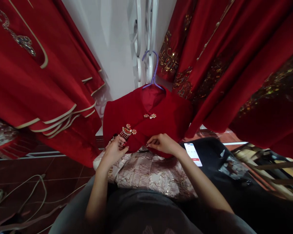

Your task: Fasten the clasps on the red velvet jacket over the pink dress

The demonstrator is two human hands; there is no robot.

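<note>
Red velvet-like cloth is seen in the sleeveless, collared top (158,126), which is hung upright on a purple hanger (153,82) at a white metal rack (154,26), straight ahead of both hands. Pale pink brocade cloth with metallic thread (161,175) is spread beneath its lower part. On the left of the top's front, a gold flower-shaped ornament with a beaded fringe (127,130) is set, its long axis slanted, the flowers placed upper right and the fringe pointed down and left. From the left hand (114,151) the ornament is found just beyond the fingertips, away from the body and slightly rightward, so the left is the nearer hand; the right hand (164,143) is placed well to the right of it and somewhat lower. The left fingers are curled, with a narrow gap left to the thumb, and whether cloth is gripped cannot be told. The right fingers are drawn close together at the top's lower front; whether anything small is pinched cannot be made out. Between the hands and higher up, a small gold flower clasp (150,116) is fixed below the collar. To the right, a lit smartphone (193,154) is laid on a black surface (210,152).
</note>
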